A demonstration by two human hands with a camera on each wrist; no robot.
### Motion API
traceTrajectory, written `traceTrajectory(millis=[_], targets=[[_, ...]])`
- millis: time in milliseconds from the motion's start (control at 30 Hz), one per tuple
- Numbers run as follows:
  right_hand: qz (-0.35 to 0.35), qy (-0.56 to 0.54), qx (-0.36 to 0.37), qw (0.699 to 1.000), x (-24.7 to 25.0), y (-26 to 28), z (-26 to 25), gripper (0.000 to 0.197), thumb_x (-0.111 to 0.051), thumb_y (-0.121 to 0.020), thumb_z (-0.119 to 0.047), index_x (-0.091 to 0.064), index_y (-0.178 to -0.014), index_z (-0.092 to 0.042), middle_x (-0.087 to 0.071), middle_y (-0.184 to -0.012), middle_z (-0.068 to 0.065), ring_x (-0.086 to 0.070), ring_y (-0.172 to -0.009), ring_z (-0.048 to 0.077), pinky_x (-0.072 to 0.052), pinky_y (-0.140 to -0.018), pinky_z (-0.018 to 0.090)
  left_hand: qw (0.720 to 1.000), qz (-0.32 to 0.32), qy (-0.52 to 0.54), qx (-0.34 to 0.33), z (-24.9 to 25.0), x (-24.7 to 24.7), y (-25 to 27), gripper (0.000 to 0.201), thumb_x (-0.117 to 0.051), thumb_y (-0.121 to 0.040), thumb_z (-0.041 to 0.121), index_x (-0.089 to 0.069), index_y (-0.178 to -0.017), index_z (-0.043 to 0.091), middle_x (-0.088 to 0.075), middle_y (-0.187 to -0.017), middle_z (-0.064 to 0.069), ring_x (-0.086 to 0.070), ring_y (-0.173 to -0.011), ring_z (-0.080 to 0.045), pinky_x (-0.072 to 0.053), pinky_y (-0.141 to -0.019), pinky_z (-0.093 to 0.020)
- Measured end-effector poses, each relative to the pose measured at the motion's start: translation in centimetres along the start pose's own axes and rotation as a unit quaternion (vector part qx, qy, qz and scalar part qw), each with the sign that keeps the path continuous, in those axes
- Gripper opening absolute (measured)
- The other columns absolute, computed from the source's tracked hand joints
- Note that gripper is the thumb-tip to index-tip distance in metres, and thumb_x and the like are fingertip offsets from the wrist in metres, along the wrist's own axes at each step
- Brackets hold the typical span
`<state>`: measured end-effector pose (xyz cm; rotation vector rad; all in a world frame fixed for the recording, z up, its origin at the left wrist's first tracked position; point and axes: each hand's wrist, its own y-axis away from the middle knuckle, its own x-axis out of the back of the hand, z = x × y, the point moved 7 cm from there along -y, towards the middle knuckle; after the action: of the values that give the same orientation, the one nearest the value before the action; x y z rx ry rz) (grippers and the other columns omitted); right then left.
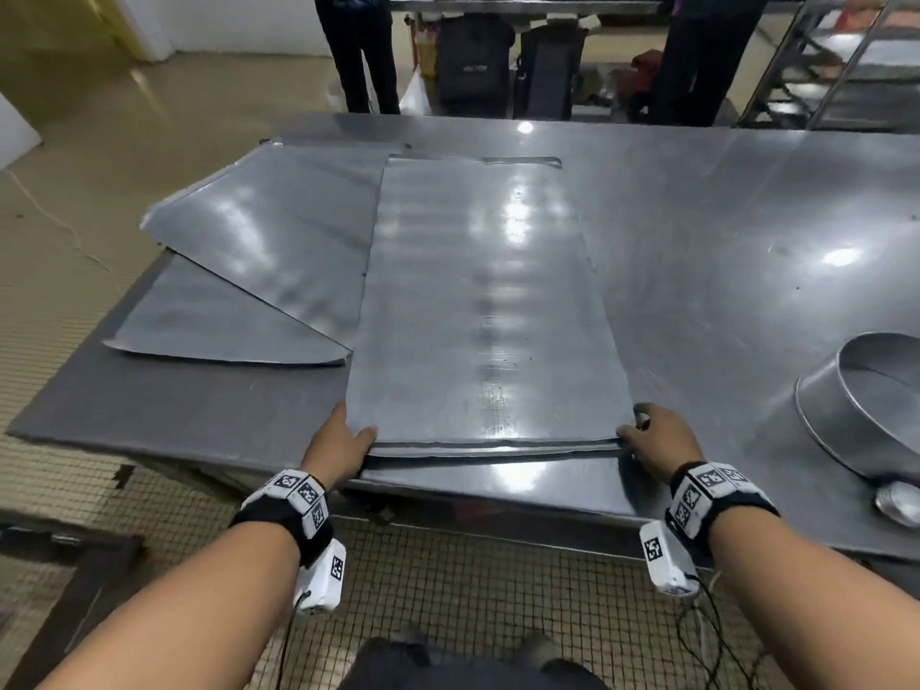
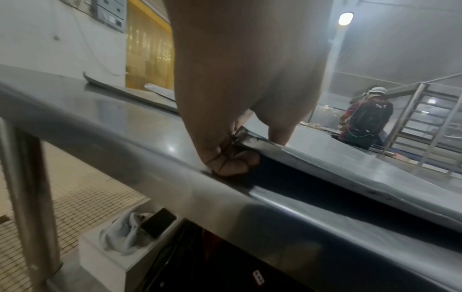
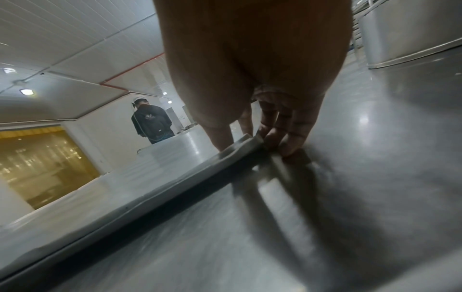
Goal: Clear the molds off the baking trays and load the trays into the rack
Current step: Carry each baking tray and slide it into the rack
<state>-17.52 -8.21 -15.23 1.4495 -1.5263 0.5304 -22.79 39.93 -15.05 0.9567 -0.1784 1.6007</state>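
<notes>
Steel-grey and scuffed, the top baking tray point(image 1: 488, 311) lies lengthwise on the table point(image 1: 722, 216), its near short edge close to the table's front lip. It is a flat, thin sheet with a dull sheen, fine scratches near the front and bands of reflected light down its middle. It sits on at least one more tray, whose edge shows just under it at the front.

At the near left corner, the left hand point(image 1: 343, 443) grips the tray: the thumb lies on top and, in the left wrist view, the fingers point(image 2: 232, 164) curl under the raised edge, with a dark gap beneath it. At the near right corner, the right hand point(image 1: 657, 435) holds the tray, thumb on top and fingers point(image 3: 287, 136) pressed at the corner's side, touching the table.

To the left, two more trays point(image 1: 269, 241) lie askew, one overlapping the other, the upper one's corner jutting past the table's left edge. At the right edge a round metal mold point(image 1: 866, 400) lies tipped on its side. Beyond the table two people point(image 1: 358, 47) stand, and the rack point(image 1: 846, 57) is at far right.
</notes>
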Motion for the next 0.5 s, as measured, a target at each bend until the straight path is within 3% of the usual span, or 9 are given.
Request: traceTrajectory(millis=[67,133,200,367,500], targets=[[-0.008,0.007,0.005,1.000,0.7,0.0,1.0,0.024,-0.069,-0.082,-0.026,-0.063,-0.098,-0.009,-0.065,-0.098,0.017,-0.061,-0.088,0.036,-0.051,-0.077,0.039,1.000,0.010,-0.007,0.009,0.3,-1.0,1.2,0.054,-0.065,-0.093,0.030,-0.044,-0.141,0.019,-0.061,-0.134,-0.007,-0.058,-0.120,-0.031,-0.046,-0.101,-0.038],[-0.016,0.019,0.009,1.000,1.0,0.0,2.0,0.042,-0.066,-0.087,-0.032,-0.060,-0.125,-0.015,-0.057,-0.122,0.019,-0.057,-0.110,0.039,-0.048,-0.091,0.042,0.999,0.037,-0.033,0.004,0.8,-1.5,2.4,0.059,-0.066,-0.090,0.033,-0.042,-0.142,0.020,-0.056,-0.136,-0.011,-0.054,-0.123,-0.035,-0.044,-0.103,-0.042],[-0.017,0.029,0.025,0.999,1.2,0.3,2.4,0.056,-0.064,-0.089,-0.042,-0.052,-0.140,-0.021,-0.049,-0.136,0.019,-0.049,-0.125,0.039,-0.044,-0.103,0.046,0.996,0.067,-0.054,0.002,1.3,-1.9,3.4,0.066,-0.067,-0.087,0.037,-0.039,-0.146,0.024,-0.051,-0.138,-0.012,-0.050,-0.125,-0.035,-0.041,-0.105,-0.042],[-0.003,0.041,0.100,0.994,1.0,0.8,1.0,0.062,-0.063,-0.087,-0.057,-0.055,-0.139,-0.025,-0.048,-0.141,0.011,-0.042,-0.132,0.032,-0.039,-0.108,0.046,0.990,0.106,-0.072,0.052,1.9,-3.2,5.1,0.065,-0.062,-0.092,0.040,-0.038,-0.147,0.015,-0.043,-0.142,-0.020,-0.050,-0.125,-0.039,-0.041,-0.103,-0.045],[0.018,0.112,0.201,0.973,0.0,2.4,-1.4,0.053,-0.056,-0.082,-0.072,-0.065,-0.119,-0.035,-0.057,-0.127,-0.004,-0.045,-0.122,0.021,-0.037,-0.101,0.043,0.978,0.151,-0.139,0.046,2.6,-3.1,6.2,0.064,-0.058,-0.094,0.044,-0.038,-0.150,0.020,-0.039,-0.145,-0.018,-0.034,-0.132,-0.039,-0.036,-0.106,-0.051]])
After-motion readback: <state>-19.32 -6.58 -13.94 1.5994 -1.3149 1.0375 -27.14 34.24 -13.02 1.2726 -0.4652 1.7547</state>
